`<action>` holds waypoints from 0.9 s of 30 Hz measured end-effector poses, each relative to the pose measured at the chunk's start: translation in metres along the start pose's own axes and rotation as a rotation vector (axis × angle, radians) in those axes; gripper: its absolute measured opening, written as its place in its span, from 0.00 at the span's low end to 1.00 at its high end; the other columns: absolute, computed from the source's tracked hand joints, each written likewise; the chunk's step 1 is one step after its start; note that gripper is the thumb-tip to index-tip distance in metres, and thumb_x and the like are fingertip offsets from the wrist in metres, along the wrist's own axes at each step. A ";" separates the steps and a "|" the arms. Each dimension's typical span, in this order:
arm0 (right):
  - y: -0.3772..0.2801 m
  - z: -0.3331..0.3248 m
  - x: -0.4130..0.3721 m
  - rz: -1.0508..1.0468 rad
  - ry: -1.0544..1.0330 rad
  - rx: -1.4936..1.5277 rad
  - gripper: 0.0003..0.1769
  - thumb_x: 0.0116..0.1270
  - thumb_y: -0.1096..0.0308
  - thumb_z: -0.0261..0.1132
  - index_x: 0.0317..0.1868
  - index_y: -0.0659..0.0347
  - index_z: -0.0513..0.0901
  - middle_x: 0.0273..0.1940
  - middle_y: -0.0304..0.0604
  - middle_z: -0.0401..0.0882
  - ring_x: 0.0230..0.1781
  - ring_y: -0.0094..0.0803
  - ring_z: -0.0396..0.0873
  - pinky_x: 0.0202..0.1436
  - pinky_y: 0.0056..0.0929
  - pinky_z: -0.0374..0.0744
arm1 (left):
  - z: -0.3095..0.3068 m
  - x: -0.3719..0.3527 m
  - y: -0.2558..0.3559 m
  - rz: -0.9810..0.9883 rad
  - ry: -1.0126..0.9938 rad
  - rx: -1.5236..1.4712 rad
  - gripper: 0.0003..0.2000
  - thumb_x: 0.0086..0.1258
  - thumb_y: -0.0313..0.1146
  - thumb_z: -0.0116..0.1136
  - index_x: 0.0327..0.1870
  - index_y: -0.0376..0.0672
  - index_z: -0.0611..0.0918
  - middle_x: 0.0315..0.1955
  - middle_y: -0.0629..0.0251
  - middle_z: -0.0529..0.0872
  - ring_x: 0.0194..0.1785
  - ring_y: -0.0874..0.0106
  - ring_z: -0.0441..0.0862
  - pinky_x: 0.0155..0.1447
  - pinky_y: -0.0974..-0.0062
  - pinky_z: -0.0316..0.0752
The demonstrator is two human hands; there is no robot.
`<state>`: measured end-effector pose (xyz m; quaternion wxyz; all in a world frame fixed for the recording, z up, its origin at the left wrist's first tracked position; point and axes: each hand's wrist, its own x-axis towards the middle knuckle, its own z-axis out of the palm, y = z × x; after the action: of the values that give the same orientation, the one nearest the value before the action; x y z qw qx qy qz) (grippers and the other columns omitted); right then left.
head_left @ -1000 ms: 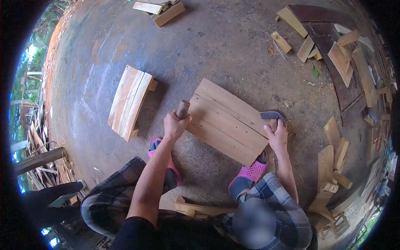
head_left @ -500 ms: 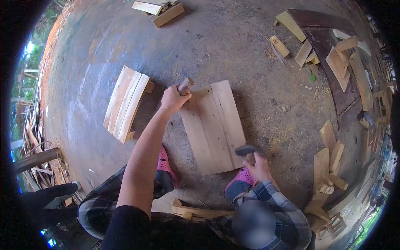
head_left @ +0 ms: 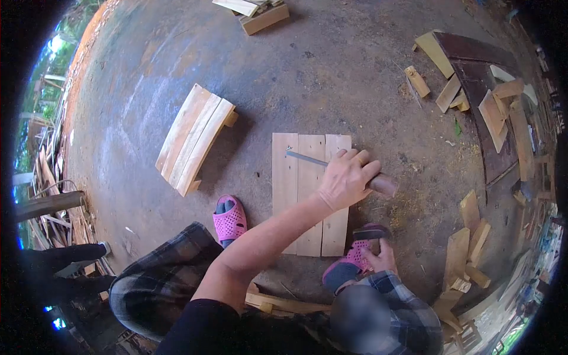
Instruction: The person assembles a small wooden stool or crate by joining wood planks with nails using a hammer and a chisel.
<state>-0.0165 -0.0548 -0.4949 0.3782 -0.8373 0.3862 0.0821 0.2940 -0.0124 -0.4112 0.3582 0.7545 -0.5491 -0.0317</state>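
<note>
My left hand point(head_left: 350, 180) reaches across to the right and is closed round the wooden handle of a chisel point(head_left: 307, 157). The narrow metal blade points left, with its tip at the upper left of a slatted wooden panel point(head_left: 310, 195), beside what looks like a nail. Several dark nail marks dot the slats of this panel, which lies in front of my feet. Lower down, my right hand point(head_left: 380, 258) is closed on a hammer point(head_left: 371, 232), whose dark head shows above a pink clog point(head_left: 356, 255); its handle is mostly hidden.
Another slatted panel point(head_left: 195, 139) rests on crosspieces at the left. A small wood stack point(head_left: 265, 19) lies at the far side. Offcuts point(head_left: 467, 248) and a dark board point(head_left: 473, 89) with wood pieces lie on the right. A second pink clog point(head_left: 229, 219) is on my left foot.
My left hand has swung right with the chisel, from the panel's top left corner to its right side. The panel has turned straighter. My right hand has lowered slightly with the hammer.
</note>
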 end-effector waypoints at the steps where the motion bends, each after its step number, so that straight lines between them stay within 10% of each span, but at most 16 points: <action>1: -0.005 -0.009 0.005 0.138 -0.061 0.158 0.24 0.57 0.57 0.74 0.46 0.65 0.77 0.37 0.50 0.84 0.37 0.41 0.83 0.40 0.37 0.79 | 0.003 0.001 -0.002 -0.010 0.027 -0.006 0.16 0.45 0.34 0.70 0.35 0.47 0.78 0.34 0.66 0.78 0.39 0.62 0.77 0.45 0.63 0.70; 19: -0.027 -0.018 0.015 0.138 -0.051 0.221 0.18 0.60 0.60 0.71 0.43 0.63 0.79 0.37 0.50 0.84 0.39 0.35 0.83 0.41 0.34 0.78 | 0.001 0.007 -0.024 -0.079 0.160 -0.083 0.15 0.41 0.32 0.67 0.33 0.47 0.77 0.31 0.64 0.76 0.39 0.60 0.77 0.44 0.62 0.70; 27: -0.095 -0.065 0.023 0.165 -0.062 0.505 0.13 0.67 0.63 0.65 0.42 0.64 0.77 0.27 0.38 0.78 0.22 0.24 0.75 0.26 0.25 0.74 | -0.017 0.008 -0.031 -0.160 0.210 -0.196 0.14 0.42 0.33 0.67 0.32 0.46 0.77 0.29 0.62 0.76 0.37 0.56 0.78 0.40 0.59 0.72</action>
<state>0.0571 -0.0739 -0.4052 0.5789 -0.6791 0.4497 0.0391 0.3298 -0.0064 -0.4135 0.4819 0.7563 -0.4411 -0.0342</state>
